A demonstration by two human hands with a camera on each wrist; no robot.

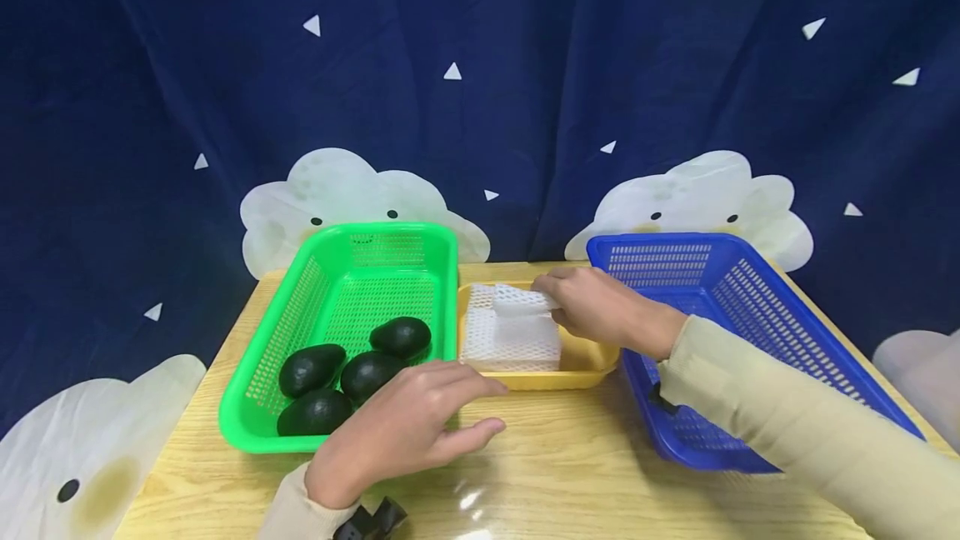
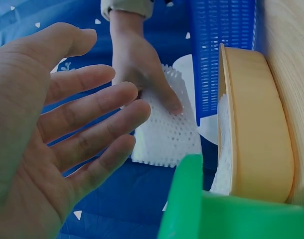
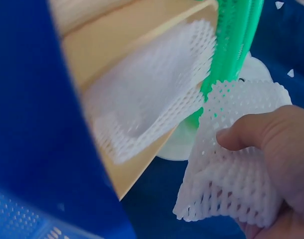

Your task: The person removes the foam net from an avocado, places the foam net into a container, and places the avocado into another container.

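My right hand (image 1: 588, 302) pinches a white foam net sleeve (image 3: 236, 154) between thumb and fingers and holds it raised over the yellow tray (image 1: 585, 379). More white foam net sleeves (image 1: 510, 344) lie flat in that tray, as the right wrist view also shows. Held in front of the tray, beside the green basket's near right corner, my left hand (image 1: 420, 415) has spread, relaxed fingers and nothing in it. Several dark avocados (image 1: 311, 369) sit in the near part of the green basket (image 1: 247, 390).
A blue basket (image 1: 645, 415) stands right of the yellow tray, with my right forearm crossing over it. All three containers rest on a wooden table (image 1: 570, 457). Behind it hangs a dark blue curtain (image 1: 525, 107) with white clouds and triangles.
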